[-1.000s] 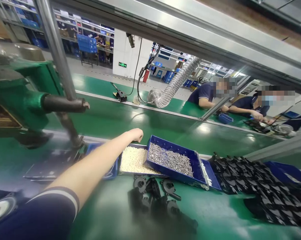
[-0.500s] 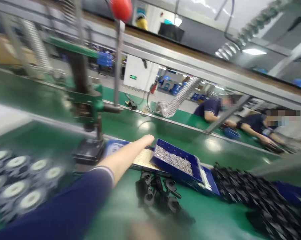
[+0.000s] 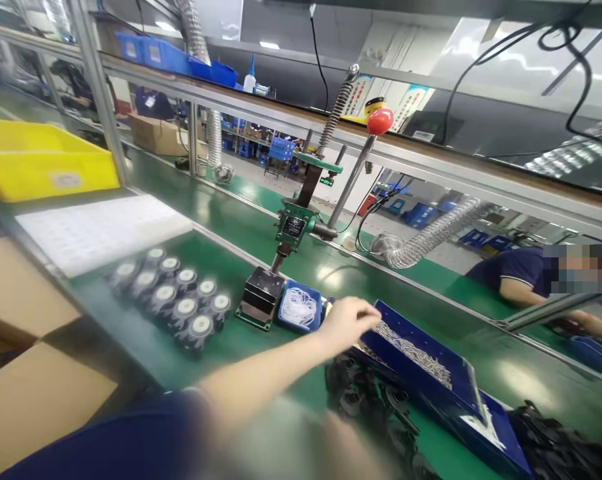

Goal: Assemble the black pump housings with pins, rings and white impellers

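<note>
My left hand reaches across the bench, its fingers bent together in a pinch at the left end of a dark blue bin of thin metal pins. Whatever is between the fingertips is too small to make out. Beside that hand stands a small blue tray with white rings. Black plastic parts lie below the bin. Low in the picture, my right hand is a smear of motion, and its fingers cannot be read.
A green lever press with a red knob stands behind the small tray. Several black parts with white discs sit in rows at left, near a white sheet and a yellow bin. A co-worker sits across the bench.
The view has swung left, bringing the yellow bin and white sheet into sight. My left hand has drawn back from the tray of cream-coloured bits, and its pinched fingers now show.
</note>
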The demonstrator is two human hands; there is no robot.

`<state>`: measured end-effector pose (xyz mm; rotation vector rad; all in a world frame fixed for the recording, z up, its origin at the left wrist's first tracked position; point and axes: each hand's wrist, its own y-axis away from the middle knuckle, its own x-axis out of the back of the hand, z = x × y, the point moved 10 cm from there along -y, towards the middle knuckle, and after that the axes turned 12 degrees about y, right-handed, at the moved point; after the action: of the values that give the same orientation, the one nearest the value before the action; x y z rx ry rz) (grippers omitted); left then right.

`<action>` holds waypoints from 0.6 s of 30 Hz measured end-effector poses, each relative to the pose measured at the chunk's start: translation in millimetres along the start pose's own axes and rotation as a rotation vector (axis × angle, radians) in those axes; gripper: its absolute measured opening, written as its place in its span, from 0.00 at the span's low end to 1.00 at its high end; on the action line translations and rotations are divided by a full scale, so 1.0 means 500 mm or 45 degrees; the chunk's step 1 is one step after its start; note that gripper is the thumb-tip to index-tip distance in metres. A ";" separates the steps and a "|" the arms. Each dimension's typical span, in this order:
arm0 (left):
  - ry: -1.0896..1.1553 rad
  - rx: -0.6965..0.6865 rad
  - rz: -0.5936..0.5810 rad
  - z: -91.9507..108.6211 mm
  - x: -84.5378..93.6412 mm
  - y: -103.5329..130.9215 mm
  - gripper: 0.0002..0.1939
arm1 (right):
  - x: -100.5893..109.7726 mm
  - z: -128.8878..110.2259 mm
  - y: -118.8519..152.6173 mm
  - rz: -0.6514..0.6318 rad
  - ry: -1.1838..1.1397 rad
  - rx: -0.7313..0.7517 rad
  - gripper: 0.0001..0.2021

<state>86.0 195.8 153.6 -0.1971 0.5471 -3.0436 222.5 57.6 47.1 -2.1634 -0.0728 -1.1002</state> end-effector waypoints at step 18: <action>0.226 0.635 -0.159 -0.339 0.049 0.263 0.25 | -0.135 0.024 0.054 -0.026 -0.937 -0.947 0.11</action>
<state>41.7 129.6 -47.1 0.0620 -0.2385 -3.2116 197.0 61.5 -22.1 -3.1452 -0.0141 -0.2767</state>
